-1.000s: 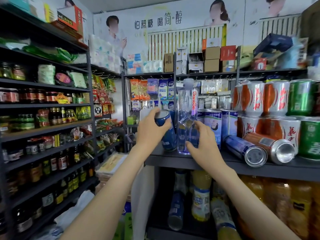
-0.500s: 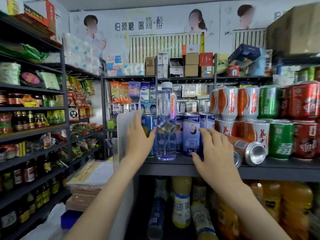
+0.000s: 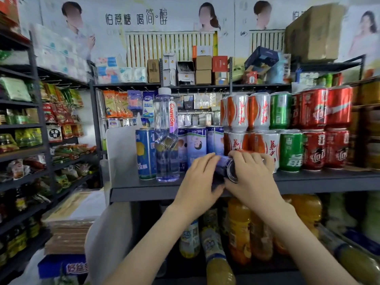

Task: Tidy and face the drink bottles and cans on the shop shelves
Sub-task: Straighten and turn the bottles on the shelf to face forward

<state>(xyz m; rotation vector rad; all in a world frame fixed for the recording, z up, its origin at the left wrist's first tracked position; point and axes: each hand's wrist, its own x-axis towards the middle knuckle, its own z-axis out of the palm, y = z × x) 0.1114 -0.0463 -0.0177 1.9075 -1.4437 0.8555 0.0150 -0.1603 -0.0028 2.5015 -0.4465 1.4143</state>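
Left grip (image 3: pixel 198 179) and right grip (image 3: pixel 254 179) – both are closed round one blue can (image 3: pixel 229 170), which is held on its side between them. The fingers of the left grip are curled over the can's body from the left. Those of the right grip are wrapped over its top from the right. The can's metal end is turned toward the camera and shows in the gap between the two grips.

The can is held low over the front part of the grey shelf (image 3: pixel 144 190). Whether it touches the shelf board cannot be told, as the grips cover its underside.

Just behind the grips a row of lilac-blue cans (image 3: pixel 196 145) is stood upright. To their left a clear water bottle (image 3: pixel 166 140) is set upright, with a lemon-print can (image 3: pixel 145 153) just beside it, nearest the white end panel (image 3: pixel 121 153).

To the right, cans are stacked two high – orange-and-white cans (image 3: pixel 238 112), then green cans (image 3: pixel 280 110), then red cans (image 3: pixel 314 110), all upright.

On the level below, orange juice bottles (image 3: pixel 239 229) are stood, and other bottles are seen lying tilted. Their labels are blurred.
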